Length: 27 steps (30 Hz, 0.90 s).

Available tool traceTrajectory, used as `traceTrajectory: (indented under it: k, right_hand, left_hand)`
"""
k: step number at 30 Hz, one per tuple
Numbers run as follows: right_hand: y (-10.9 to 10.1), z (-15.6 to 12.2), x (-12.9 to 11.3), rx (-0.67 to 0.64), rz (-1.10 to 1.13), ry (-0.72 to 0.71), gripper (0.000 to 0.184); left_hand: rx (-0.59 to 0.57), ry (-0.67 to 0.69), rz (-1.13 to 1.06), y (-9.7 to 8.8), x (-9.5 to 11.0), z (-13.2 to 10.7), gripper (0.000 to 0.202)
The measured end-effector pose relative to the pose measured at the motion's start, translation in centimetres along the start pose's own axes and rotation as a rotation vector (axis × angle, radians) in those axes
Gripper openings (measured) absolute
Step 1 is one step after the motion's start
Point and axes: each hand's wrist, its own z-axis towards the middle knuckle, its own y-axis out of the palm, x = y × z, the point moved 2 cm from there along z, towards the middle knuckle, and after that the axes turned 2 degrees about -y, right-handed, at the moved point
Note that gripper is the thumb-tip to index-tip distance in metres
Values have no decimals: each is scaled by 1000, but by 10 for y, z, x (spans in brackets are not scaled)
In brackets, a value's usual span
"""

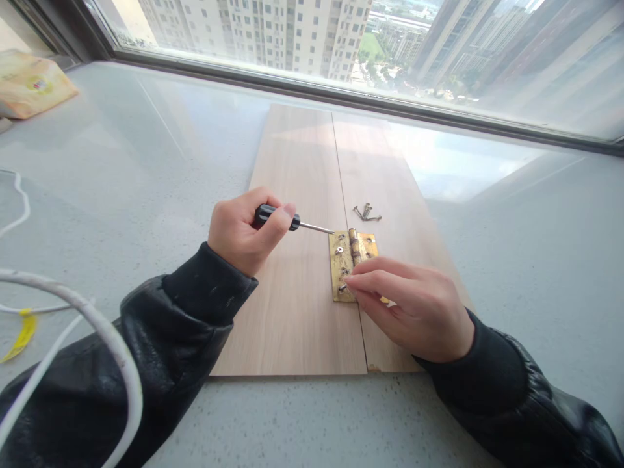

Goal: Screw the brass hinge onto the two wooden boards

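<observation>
My left hand [248,229] is closed round the black handle of a screwdriver [316,227], whose tip points right, close to the upper edge of a brass hinge [340,265]. The hinge lies open across the seam between two pale wooden boards [292,312]. A screw head [340,249] shows in its left leaf. With thumb and fingertips, my right hand [409,302] pinches a small screw [343,288] over the lower part of that leaf. Part of the right leaf is hidden behind this hand. Several loose screws [367,212] lie on the right board, just beyond the hinge.
The boards rest on a speckled white counter [312,422] below a window [292,39]. White cables [131,383], one with a yellow tag [22,335], loop at the left, partly in front of my left sleeve. A yellow package [34,84] sits at the far left.
</observation>
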Motion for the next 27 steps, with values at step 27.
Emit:
traceTrajectory:
  k: [27]
  right_hand:
    - [-7,6,8,-105,274,-22,7]
  left_hand:
    - [-47,74,-106,2,-3,2,27]
